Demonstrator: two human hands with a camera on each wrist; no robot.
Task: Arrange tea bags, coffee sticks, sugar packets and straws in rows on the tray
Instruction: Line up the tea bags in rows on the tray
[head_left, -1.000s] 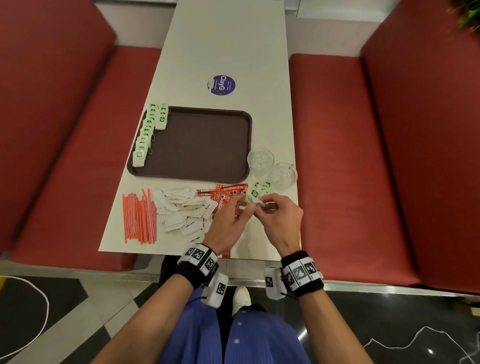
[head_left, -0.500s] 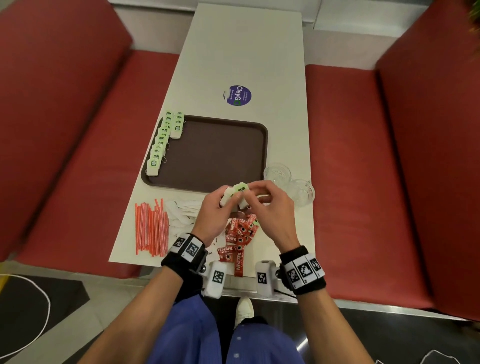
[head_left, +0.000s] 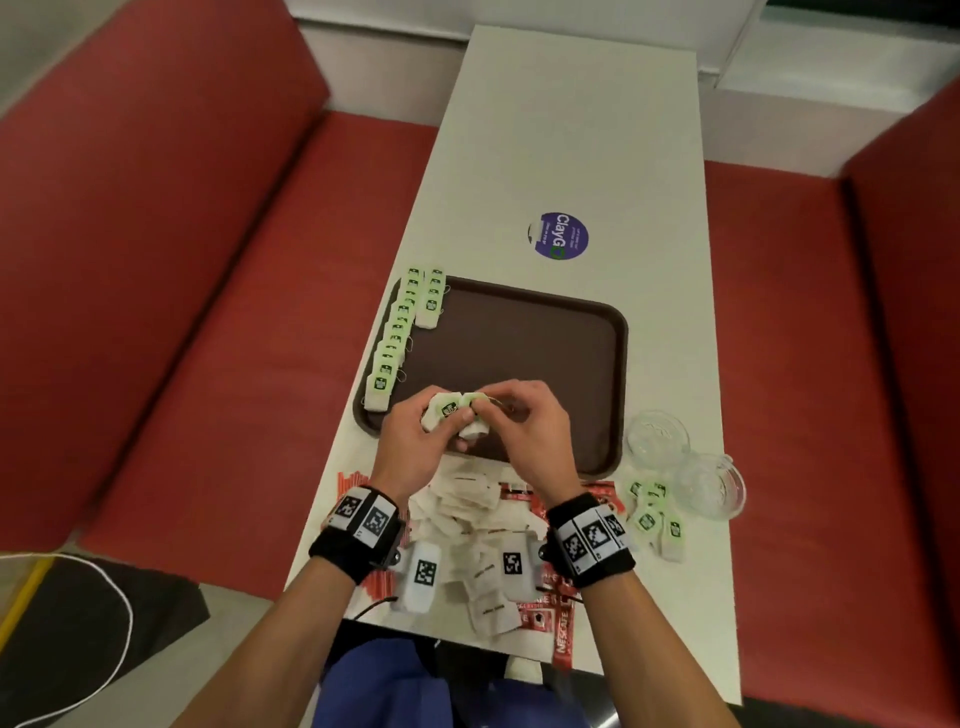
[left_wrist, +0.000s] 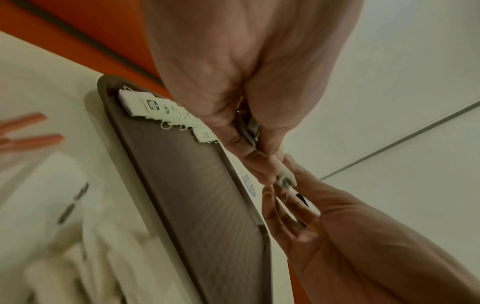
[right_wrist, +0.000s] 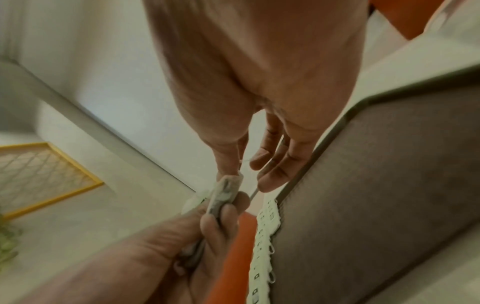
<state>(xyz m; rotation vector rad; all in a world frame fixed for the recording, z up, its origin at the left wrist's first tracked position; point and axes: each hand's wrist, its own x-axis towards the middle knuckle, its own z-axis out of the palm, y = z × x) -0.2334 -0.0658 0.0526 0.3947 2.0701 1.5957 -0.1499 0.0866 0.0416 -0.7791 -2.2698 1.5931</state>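
Small bunch of tea bags (head_left: 451, 410) pinched between left hand (head_left: 415, 441) and right hand (head_left: 524, 436), above near edge of brown tray (head_left: 519, 364). 2 tea-bag rows (head_left: 400, 332) along tray's left rim. On worktop (head_left: 571, 156) nearby: sugar packets (head_left: 467, 499), Nescafe sticks (head_left: 561, 623), loose tea bags (head_left: 655, 519), 2 glass cups (head_left: 680, 462), partly hidden by wrists.
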